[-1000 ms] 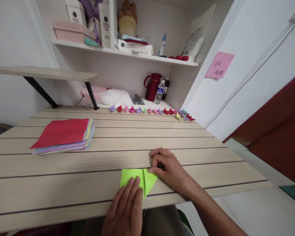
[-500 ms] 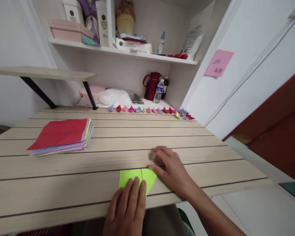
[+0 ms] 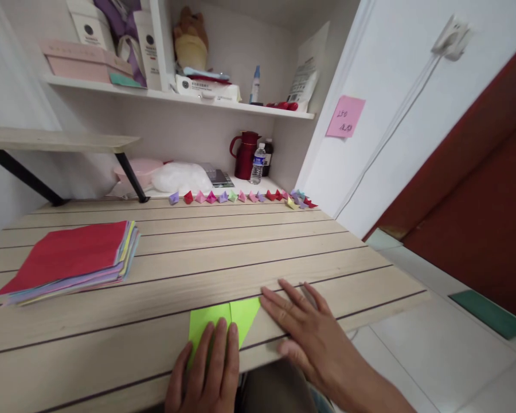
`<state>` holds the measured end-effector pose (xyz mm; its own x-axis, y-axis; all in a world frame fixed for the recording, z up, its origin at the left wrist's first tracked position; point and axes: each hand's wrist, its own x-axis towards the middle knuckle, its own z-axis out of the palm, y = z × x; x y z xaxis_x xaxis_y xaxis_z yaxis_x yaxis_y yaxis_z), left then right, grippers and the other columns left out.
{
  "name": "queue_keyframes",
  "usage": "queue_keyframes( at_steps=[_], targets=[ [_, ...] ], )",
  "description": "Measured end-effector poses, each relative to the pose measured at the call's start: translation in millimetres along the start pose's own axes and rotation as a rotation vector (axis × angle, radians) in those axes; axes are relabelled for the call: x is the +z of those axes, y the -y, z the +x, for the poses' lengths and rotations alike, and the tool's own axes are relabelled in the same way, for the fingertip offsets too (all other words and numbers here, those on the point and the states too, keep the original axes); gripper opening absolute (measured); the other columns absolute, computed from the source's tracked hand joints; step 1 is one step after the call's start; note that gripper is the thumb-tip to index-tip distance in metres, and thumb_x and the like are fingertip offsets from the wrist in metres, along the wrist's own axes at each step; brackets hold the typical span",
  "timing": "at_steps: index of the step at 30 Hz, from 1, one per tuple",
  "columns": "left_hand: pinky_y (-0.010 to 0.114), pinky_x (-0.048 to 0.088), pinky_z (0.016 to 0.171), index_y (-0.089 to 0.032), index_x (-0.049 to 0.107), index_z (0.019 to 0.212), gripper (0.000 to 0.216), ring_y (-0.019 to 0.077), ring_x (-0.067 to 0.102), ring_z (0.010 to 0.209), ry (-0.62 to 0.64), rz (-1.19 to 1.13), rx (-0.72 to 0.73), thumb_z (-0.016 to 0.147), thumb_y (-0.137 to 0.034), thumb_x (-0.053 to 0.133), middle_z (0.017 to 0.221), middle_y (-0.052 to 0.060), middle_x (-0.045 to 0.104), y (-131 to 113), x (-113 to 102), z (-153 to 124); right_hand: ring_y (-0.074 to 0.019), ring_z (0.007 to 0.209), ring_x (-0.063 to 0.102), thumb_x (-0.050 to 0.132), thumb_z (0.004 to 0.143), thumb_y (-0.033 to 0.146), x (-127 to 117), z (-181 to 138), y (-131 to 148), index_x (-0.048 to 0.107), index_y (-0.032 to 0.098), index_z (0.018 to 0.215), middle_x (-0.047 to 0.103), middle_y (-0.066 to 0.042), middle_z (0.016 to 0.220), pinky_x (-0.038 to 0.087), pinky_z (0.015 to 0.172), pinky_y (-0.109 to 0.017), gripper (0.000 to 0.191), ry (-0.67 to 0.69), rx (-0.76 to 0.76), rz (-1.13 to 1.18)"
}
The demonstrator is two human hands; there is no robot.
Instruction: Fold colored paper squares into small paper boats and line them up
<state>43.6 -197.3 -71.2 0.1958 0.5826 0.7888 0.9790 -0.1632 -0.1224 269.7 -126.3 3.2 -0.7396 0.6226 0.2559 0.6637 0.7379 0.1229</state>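
A bright green sheet of folded paper (image 3: 246,316) lies near the front edge of the table, with a fold seam running down its upper part. My left hand (image 3: 208,367) rests on it, fingers stretched out and pressing it against the wood; its lower part is hidden under that hand. To the right, my right hand (image 3: 309,335) is spread flat on the tabletop with its fingers apart. Its index fingertip is at the paper's right corner, and I cannot tell whether it touches.
A stack of coloured paper (image 3: 75,255), red on top, lies at the left. Along the back edge runs a row of small folded paper pieces (image 3: 211,197). Behind them stand a red jug (image 3: 245,158) and a water bottle (image 3: 258,164). A raised wooden shelf (image 3: 60,141) overhangs the back left.
My right hand has gone from curled fingers with the thumb at the paper's corner to a flat, spread pose. The left hand stays on the paper. The view has turned right.
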Motion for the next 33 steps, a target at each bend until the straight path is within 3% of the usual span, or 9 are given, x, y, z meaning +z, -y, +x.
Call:
queue_keyframes(
  at_steps=[4, 6, 9, 13, 18, 22, 26, 30, 33],
  targets=[
    [0.044, 0.023, 0.119, -0.016, 0.061, 0.132, 0.042, 0.0235, 0.057, 0.119, -0.044, 0.024, 0.021, 0.095, -0.023, 0.044, 0.129, 0.008, 0.07, -0.6, 3.3, 0.4, -0.0357, 0.141, 0.042, 0.043, 0.104, 0.044, 0.3, -0.8, -7.2, 0.029, 0.022, 0.156, 0.047, -0.009, 0.153, 0.031, 0.111, -0.062, 0.059, -0.13, 0.194, -0.061],
    [0.044, 0.02, 0.121, -0.016, 0.062, 0.131, 0.041, 0.0241, 0.057, 0.12, -0.042, 0.025, 0.026, 0.094, -0.023, 0.045, 0.129, 0.008, 0.07, -2.8, 3.7, 0.4, -0.0358, 0.143, 0.04, 0.044, 0.103, 0.046, 4.1, 0.0, 7.0, 0.026, 0.014, 0.157, 0.043, -0.013, 0.155, 0.034, 0.112, -0.059, 0.065, -0.202, 0.108, -0.071],
    [0.047, 0.016, 0.122, -0.014, 0.063, 0.128, 0.04, 0.0258, 0.057, 0.121, -0.004, 0.01, 0.03, 0.094, -0.028, 0.047, 0.128, 0.011, 0.07, -4.3, 1.3, 0.8, -0.0306, 0.141, 0.044, 0.035, 0.099, 0.065, 11.2, 2.5, 31.2, 0.03, 0.008, 0.155, 0.048, -0.014, 0.151, 0.046, 0.107, -0.047, 0.079, -0.218, -0.223, 0.012],
    [0.045, 0.011, 0.124, -0.016, 0.065, 0.124, 0.037, 0.0216, 0.062, 0.114, 0.047, -0.046, 0.051, 0.092, -0.024, 0.049, 0.124, 0.009, 0.072, 9.4, -9.3, 2.4, -0.0311, 0.138, 0.048, 0.042, 0.094, 0.071, 13.1, 6.5, 39.9, 0.044, 0.01, 0.147, 0.052, -0.013, 0.149, 0.049, 0.105, -0.046, 0.082, -0.192, -0.223, 0.059],
    [0.045, 0.012, 0.123, -0.022, 0.067, 0.119, 0.033, 0.0185, 0.068, 0.102, 0.053, -0.077, -0.012, 0.09, -0.022, 0.051, 0.114, 0.007, 0.076, 38.0, -25.4, -2.9, -0.0308, 0.133, 0.051, 0.053, 0.098, 0.048, 4.5, 8.3, 39.0, 0.054, 0.01, 0.135, 0.058, -0.013, 0.144, 0.045, 0.106, -0.048, 0.053, -0.189, -0.208, 0.125],
    [0.039, 0.022, 0.12, -0.026, 0.07, 0.115, 0.03, 0.0176, 0.067, 0.107, -0.004, -0.105, -0.008, 0.089, -0.022, 0.057, 0.112, 0.005, 0.077, 41.5, -28.8, -12.9, -0.0251, 0.118, 0.058, 0.049, 0.101, 0.026, 6.7, 9.8, 53.0, 0.065, 0.018, 0.116, 0.069, -0.007, 0.126, 0.042, 0.101, -0.042, 0.024, -0.366, -0.069, 0.265],
    [0.04, 0.02, 0.121, -0.027, 0.072, 0.111, 0.027, 0.0171, 0.067, 0.107, -0.008, -0.121, 0.013, 0.089, -0.02, 0.058, 0.111, 0.001, 0.078, 41.7, -33.7, -13.9, -0.0212, 0.089, 0.06, 0.045, 0.104, 0.023, 15.2, 11.5, 68.6, 0.069, 0.021, 0.109, 0.071, -0.004, 0.095, 0.041, 0.078, -0.036, 0.025, -0.526, 0.057, 0.342],
    [0.043, 0.011, 0.124, -0.027, 0.073, 0.109, 0.023, 0.0151, 0.07, 0.099, 0.008, -0.108, 0.069, 0.089, -0.025, 0.063, 0.109, 0.0, 0.079, 35.3, -43.6, -3.7, -0.0198, 0.08, 0.056, 0.049, 0.103, 0.022, 19.8, 11.6, 74.8, 0.069, 0.021, 0.108, 0.067, -0.004, 0.089, 0.037, 0.072, -0.035, 0.021, -0.539, 0.098, 0.409],
    [0.051, 0.017, 0.121, -0.029, 0.075, 0.102, 0.016, 0.0182, 0.069, 0.101, -0.095, -0.138, -0.088, 0.089, -0.027, 0.065, 0.105, 0.002, 0.079, 16.4, -46.3, 4.5, -0.0204, 0.082, 0.056, 0.052, 0.101, 0.019, 20.5, 10.3, 74.8, 0.068, 0.02, 0.112, 0.066, -0.005, 0.091, 0.037, 0.073, -0.035, 0.02, -0.522, 0.08, 0.415]
  ],
)
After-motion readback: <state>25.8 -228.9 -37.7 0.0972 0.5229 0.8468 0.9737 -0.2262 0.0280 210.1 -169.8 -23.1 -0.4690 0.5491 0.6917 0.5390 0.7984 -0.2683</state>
